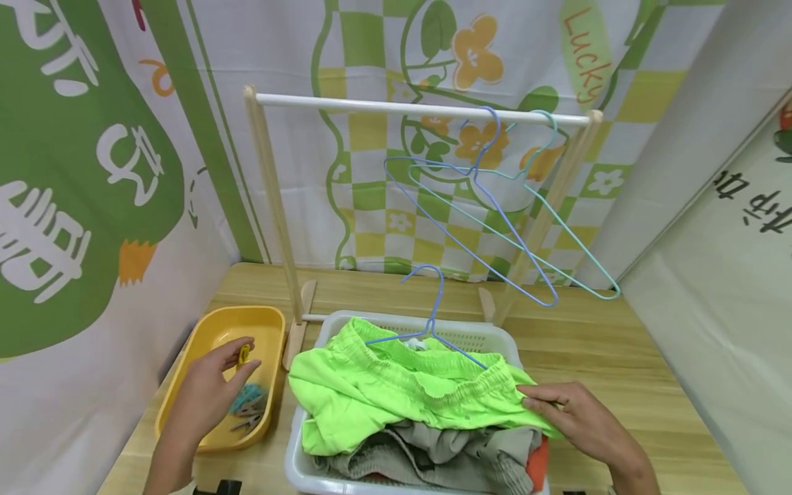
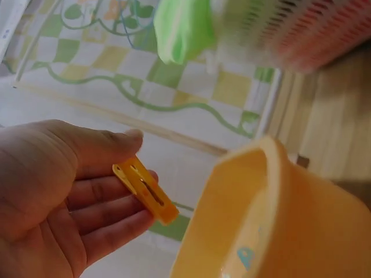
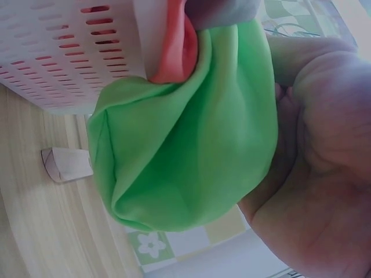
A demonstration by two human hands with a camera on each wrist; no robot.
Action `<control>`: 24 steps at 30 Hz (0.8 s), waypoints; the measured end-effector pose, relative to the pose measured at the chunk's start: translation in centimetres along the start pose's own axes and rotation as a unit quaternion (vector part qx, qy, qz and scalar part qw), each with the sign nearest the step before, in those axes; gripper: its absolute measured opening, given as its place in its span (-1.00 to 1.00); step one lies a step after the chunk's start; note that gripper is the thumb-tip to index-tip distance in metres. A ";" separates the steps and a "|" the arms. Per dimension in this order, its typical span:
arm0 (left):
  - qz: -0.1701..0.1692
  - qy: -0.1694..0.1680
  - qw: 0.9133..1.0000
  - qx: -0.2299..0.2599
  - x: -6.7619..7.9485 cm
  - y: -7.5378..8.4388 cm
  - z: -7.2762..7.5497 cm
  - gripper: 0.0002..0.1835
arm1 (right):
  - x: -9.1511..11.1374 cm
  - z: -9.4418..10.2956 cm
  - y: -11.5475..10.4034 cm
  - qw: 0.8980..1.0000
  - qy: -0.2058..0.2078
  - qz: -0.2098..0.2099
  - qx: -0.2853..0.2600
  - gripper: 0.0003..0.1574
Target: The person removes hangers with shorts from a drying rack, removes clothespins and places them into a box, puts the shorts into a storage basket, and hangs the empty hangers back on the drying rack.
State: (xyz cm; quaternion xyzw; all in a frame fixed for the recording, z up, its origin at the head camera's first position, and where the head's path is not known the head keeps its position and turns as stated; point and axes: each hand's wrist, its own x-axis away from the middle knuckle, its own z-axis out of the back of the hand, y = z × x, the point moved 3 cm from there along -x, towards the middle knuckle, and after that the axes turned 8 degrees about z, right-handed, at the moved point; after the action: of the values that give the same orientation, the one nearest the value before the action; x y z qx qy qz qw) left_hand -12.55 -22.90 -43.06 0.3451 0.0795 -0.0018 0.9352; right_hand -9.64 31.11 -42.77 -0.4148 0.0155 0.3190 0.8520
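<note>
My left hand [image 1: 213, 385] pinches a yellow clothespin [image 2: 148, 190] between thumb and fingers, over the yellow tub [image 1: 247, 313]. Inside that tub lie several blue and grey clothespins [image 1: 250, 405]. A pair of neon green shorts [image 1: 396, 385] with a gathered waistband is spread over the white laundry basket [image 1: 295, 447]. Within the waistband sits a blue hanger [image 1: 431, 323], its hook standing up. On the right, my right hand [image 1: 575, 416] holds the side of the shorts between thumb and fingers. Grey clothing [image 1: 458, 454] and a red garment [image 1: 538, 467] lie beneath the shorts.
Behind the basket stands a wooden rack with a white rail [image 1: 396, 105]. A second blue hanger [image 1: 513, 230] and a teal hanger [image 1: 575, 237] hang near its right end. Printed curtains [image 1: 371, 41] enclose the wooden table [image 1: 594, 330].
</note>
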 end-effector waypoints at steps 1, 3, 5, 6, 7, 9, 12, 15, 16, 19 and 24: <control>0.005 -0.003 1.000 -0.017 0.1 -0.3 -0.1 -0.55 | 0.0 0.0 0.0 1.000 0.001 0.000 -0.001 -0.70; 0.013 -0.012 0.999 -0.039 0.3 -0.9 -0.4 -0.55 | 0.0 0.0 0.0 1.000 0.002 0.001 -0.002 -0.70; 0.019 -0.024 0.998 -0.047 0.5 -1.5 -0.7 -0.54 | 0.0 0.0 0.1 1.000 0.003 0.002 -0.003 -0.70; 0.022 -0.029 0.998 -0.045 0.6 -1.8 -0.9 -0.53 | 0.0 0.0 0.1 1.000 0.004 0.002 -0.004 -0.70; 0.025 -0.033 0.998 -0.042 0.7 -2.0 -1.0 -0.53 | 0.0 0.0 0.1 1.000 0.004 0.003 -0.005 -0.70; 0.031 -0.042 0.998 -0.037 0.9 -2.4 -1.2 -0.52 | 0.0 -0.1 0.1 1.000 0.005 0.004 -0.005 -0.70; 0.040 -0.052 0.997 -0.030 1.2 -2.8 -1.5 -0.51 | 0.1 -0.1 0.1 1.000 0.004 0.006 -0.005 -0.70; 0.046 -0.061 0.997 -0.029 1.4 -3.1 -1.8 -0.51 | 0.1 -0.1 0.0 1.000 0.003 0.004 -0.006 -0.70; 0.047 -0.063 0.997 -0.028 1.5 -3.1 -1.9 -0.52 | 0.1 -0.1 0.0 1.000 0.002 0.003 -0.007 -0.70; 0.044 -0.057 0.997 -0.032 1.6 -3.1 -2.1 -0.52 | 0.1 0.0 0.0 1.000 0.000 -0.001 -0.008 -0.69; 0.016 -0.023 0.999 -0.015 1.8 -1.7 -2.1 -0.58 | 0.1 0.0 0.0 1.000 -0.002 -0.008 -0.008 -0.69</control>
State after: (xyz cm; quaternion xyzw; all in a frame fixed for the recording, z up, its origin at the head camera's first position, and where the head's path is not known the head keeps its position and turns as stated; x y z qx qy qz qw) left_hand -11.19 -22.78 -46.00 0.3326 0.0524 0.0068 0.9416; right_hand -9.52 31.18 -42.79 -0.4214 0.0082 0.3132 0.8511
